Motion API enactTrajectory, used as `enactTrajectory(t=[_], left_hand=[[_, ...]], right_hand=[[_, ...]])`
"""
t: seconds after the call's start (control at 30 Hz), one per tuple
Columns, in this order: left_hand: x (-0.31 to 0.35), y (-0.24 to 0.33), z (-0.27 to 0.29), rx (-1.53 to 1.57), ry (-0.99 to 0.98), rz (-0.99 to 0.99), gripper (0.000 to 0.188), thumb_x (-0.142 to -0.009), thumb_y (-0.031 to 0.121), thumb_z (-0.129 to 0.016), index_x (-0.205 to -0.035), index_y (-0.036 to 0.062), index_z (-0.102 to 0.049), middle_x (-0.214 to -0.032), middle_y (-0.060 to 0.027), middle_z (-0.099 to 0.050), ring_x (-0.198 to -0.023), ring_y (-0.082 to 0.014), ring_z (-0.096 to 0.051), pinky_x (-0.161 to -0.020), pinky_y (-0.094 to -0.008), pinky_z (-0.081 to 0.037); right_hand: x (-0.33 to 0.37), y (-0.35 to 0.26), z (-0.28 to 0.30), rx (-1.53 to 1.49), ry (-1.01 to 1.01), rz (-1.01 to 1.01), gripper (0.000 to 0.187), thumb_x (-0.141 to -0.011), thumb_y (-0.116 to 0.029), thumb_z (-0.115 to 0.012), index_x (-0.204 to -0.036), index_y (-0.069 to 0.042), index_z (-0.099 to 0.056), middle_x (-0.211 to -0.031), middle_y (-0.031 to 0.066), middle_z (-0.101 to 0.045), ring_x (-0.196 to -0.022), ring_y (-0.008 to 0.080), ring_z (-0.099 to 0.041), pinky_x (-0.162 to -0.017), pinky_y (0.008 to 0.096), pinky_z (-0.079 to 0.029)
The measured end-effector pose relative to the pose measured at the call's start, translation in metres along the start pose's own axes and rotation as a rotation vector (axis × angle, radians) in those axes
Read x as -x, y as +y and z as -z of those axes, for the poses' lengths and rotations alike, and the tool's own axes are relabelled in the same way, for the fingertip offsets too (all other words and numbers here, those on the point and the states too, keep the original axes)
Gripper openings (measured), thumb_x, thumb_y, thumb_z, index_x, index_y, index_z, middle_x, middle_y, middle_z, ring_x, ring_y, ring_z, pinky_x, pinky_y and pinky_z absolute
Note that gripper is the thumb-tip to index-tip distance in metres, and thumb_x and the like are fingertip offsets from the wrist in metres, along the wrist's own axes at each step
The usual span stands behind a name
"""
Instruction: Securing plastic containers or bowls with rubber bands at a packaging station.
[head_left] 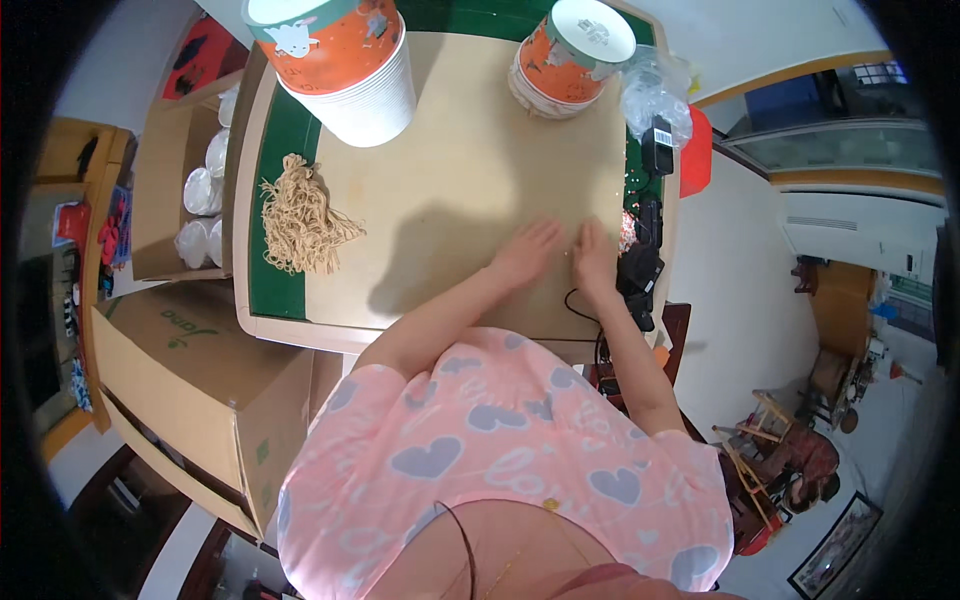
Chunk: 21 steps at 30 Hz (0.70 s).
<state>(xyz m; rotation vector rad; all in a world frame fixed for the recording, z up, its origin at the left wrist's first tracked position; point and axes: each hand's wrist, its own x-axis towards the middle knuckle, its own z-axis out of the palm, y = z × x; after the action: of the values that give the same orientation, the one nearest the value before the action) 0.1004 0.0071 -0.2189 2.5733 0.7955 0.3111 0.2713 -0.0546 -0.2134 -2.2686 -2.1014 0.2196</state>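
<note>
Pink shirt [500,430] nearest, left hand [527,252] flattened and apart from right hand [595,264] (grip unclear), both over board [460,150] lying flat on green table [276,292], its long axis unclear, string [303,222] at left running near-to-far, cups [358,100] beyond.

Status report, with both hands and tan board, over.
Left hand: fingers extended, over tan board. Right hand: alongside, hold unclear. Black adapter: beside right wrist.

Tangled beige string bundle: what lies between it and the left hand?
The head view shows only flat tan board, partly shadowed, between the string bundle and left hand.
</note>
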Motion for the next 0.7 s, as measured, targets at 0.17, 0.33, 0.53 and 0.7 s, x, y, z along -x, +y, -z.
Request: enactTrajectory(t=[0.17,0.33,0.53,0.7], left_hand=[[0.046,-0.048,0.025,0.14,0.493,0.177,0.053,-0.078,-0.001,-0.048,-0.13,0.0011,-0.04,-0.139,-0.0186,-0.034,-0.133,-0.0296,-0.027,-0.109,-0.0454,-0.02],[0.104,-0.064,0.031,-0.01,0.328,0.427,0.048,-0.086,0.009,-0.048,-0.132,0.0024,-0.038,-0.141,-0.0158,-0.032,-0.132,-0.0306,-0.027,-0.108,-0.0461,-0.023],[0.101,-0.061,0.032,-0.133,0.233,0.457,0.047,-0.088,0.015,-0.047,-0.132,0.0028,-0.037,-0.141,-0.013,-0.032,-0.133,-0.0274,-0.026,-0.108,-0.046,-0.021],[0.103,-0.056,0.036,-0.148,0.244,0.47,0.05,-0.087,0.019,-0.048,-0.133,0.0026,-0.036,-0.142,-0.0124,-0.031,-0.134,-0.0263,-0.024,-0.109,-0.0457,-0.019]], right_hand=[[0.012,-0.074,0.013,-0.254,-0.091,0.225,0.048,-0.086,-0.02,-0.048,-0.129,0.0,-0.039,-0.136,0.0177,-0.037,-0.124,0.0345,-0.037,-0.104,0.047,-0.027],[-0.016,-0.014,0.01,-0.206,-0.122,-0.173,0.049,-0.086,-0.021,-0.046,-0.13,0.0,-0.037,-0.137,0.0193,-0.035,-0.128,0.0345,-0.031,-0.105,0.0459,-0.027],[0.026,-0.003,0.013,-0.191,-0.2,0.08,0.051,-0.086,-0.022,-0.045,-0.132,-0.001,-0.035,-0.136,0.0221,-0.035,-0.126,0.0365,-0.034,-0.105,0.0466,-0.027],[0.035,-0.009,0.022,-0.144,-0.26,0.042,0.054,-0.087,-0.023,-0.048,-0.134,-0.002,-0.033,-0.136,0.0188,-0.037,-0.125,0.0342,-0.035,-0.104,0.0457,-0.028]])
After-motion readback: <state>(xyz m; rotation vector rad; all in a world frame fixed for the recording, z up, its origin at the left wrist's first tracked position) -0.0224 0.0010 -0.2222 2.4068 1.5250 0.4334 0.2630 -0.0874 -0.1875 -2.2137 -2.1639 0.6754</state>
